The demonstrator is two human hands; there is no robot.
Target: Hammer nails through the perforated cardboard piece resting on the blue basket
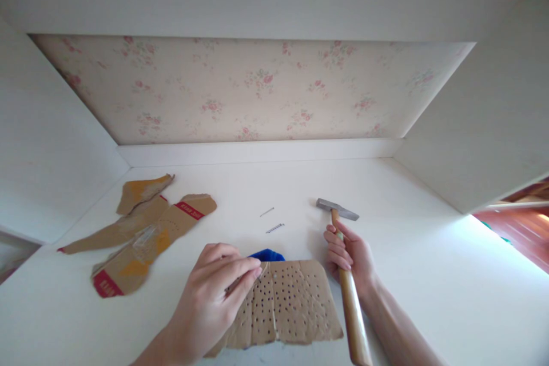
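Observation:
My right hand point(349, 251) is wrapped around the wooden handle of a hammer point(352, 311), just below its grey metal head. The head is raised to the right of a piece of cardboard point(300, 303) full of small punched holes. Over the cardboard's upper left part, my left hand point(218, 286) is pinched shut, thumb against fingertips. A thin metal nail seems to be in that pinch, mostly hidden by the fingers. From under the cardboard's far edge a piece of blue material point(269, 255) sticks out.
Behind the cardboard, several loose nails point(275, 229) lie on the white tabletop point(429, 257). Torn cardboard scraps point(171, 229) with red print and yellow patches are at the left. White side panels and a floral-papered back wall point(257, 91) enclose the surface.

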